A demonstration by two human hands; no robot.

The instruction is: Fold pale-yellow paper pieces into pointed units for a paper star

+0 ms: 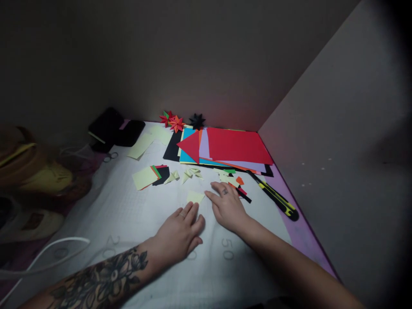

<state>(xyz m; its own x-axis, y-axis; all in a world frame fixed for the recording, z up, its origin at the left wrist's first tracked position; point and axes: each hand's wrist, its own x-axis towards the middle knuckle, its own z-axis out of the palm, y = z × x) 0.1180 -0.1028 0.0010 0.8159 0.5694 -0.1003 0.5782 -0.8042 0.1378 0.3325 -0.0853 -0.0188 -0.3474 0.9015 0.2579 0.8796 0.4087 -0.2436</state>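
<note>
Grey walls meet behind a tabletop [309, 238] covered by a white sheet printed with large numerals [128, 219], its lilac surface showing along the right edge. Near the middle, a small pale-yellow piece of paper [195, 196] is laid flat between the hands. Its near edge is touched by the fingertips of the left hand [182, 231], palm down, with the thumb held apart; nothing is seen to be gripped. The right hand [228, 208] is held open, its index fingertip at the paper's right corner, though whether contact is made cannot be told. Just beyond are set folded yellow paper pieces [187, 176], with a stack of small paper squares [144, 177] to their left and coloured offcuts [240, 180] to their right. A utility knife [278, 199] is placed at the right, while large coloured sheets [238, 146] and pointed paper stars [177, 123] are seen at the far side. The piece should be very light, thin and readily creased, liable to slide if brushed; it is best steadied flat with fingertips and lifted by a corner or edge, so that the middle is not crumpled.
</note>
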